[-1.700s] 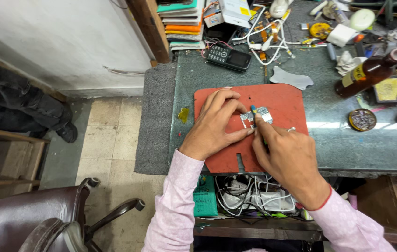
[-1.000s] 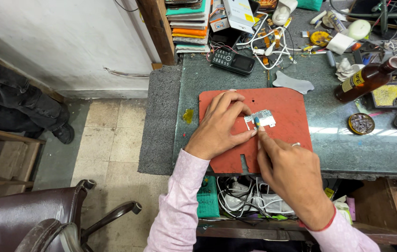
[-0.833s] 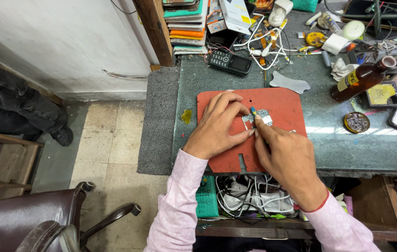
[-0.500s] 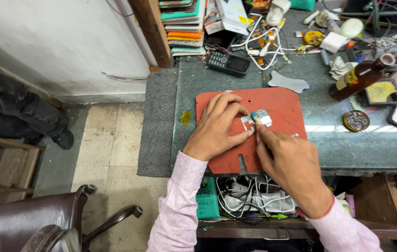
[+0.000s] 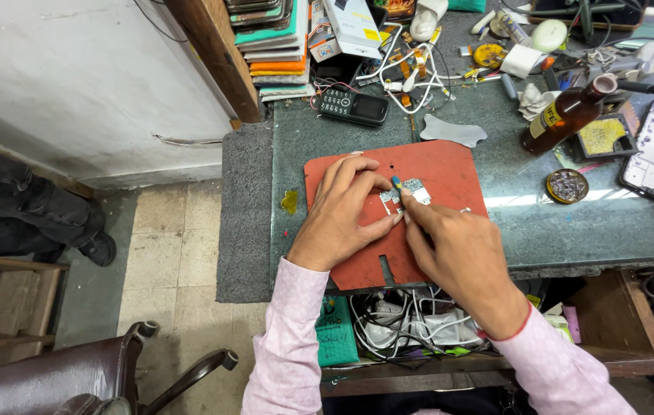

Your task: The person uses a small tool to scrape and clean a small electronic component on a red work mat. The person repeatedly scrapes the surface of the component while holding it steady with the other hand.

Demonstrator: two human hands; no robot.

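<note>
**Small circuit board held on the red mat**

While I leaned over the worktop (image 5: 496,223), my left hand (image 5: 342,215) lay on the red mat (image 5: 450,165), its fingers (image 5: 377,228) curled and pinching the left edge of a small circuit board (image 5: 406,194) that sat near the middle of that mat. My right hand (image 5: 457,253) came up from the mat's near edge, its fingers pressed together around a thin tool with a blue tip (image 5: 396,183), the tip touching the board's top left corner. Whether the board lay flat on the mat or was lifted slightly, I could not tell.

Beyond the mat's far edge lay a grey flat scrap (image 5: 454,131) and, further left of it, a black keypad phone (image 5: 354,106). To the right of the mat stood a tilted brown bottle (image 5: 565,117), with a small round tin (image 5: 567,185) just nearer to me. Below the mat's near edge, an open drawer held tangled white cables (image 5: 411,327) and a green packet (image 5: 335,330).
</note>
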